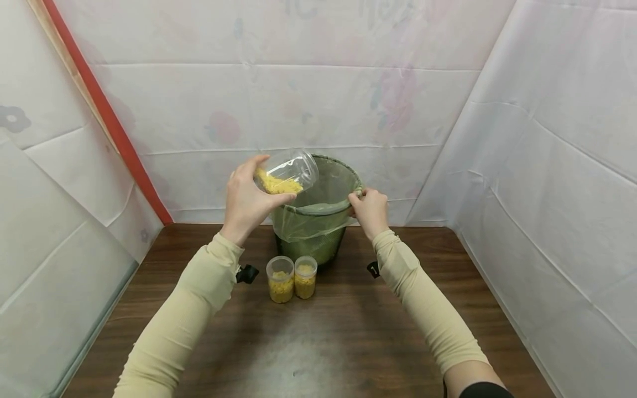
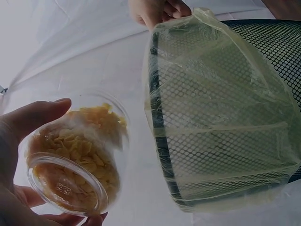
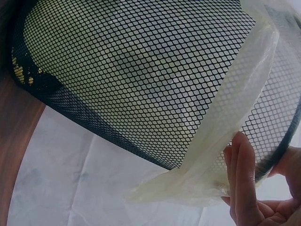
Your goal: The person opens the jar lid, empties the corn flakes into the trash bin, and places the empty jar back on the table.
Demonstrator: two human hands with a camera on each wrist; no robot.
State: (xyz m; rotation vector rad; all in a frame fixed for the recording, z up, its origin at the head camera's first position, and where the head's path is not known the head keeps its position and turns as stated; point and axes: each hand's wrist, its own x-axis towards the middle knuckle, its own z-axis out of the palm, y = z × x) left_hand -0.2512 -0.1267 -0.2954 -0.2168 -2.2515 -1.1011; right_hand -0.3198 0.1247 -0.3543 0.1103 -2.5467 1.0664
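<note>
My left hand (image 1: 247, 200) grips a clear plastic jar (image 1: 301, 161), thumb and fingers on opposite sides. Yellow flakes (image 1: 280, 183) lie along the lower side of this jar, which is tipped with its mouth toward a mesh trash bin (image 1: 323, 247). In the left wrist view the jar's round base (image 2: 66, 186) faces the camera. A thin, see-through bag (image 2: 221, 103) lines the bin and folds down over its rim. My right hand (image 1: 371, 211) pinches the rim and bag at the bin's right side; the right wrist view shows those fingers (image 3: 244, 183) along the bag's edge.
Two smaller clear jars (image 1: 281, 282) of yellow flakes stand side by side before the bin. Everything rests on a dark brown wooden table (image 1: 308, 354). White patterned sheets (image 1: 278, 105) hang behind and at both sides, with a red strip (image 1: 106, 113) at left.
</note>
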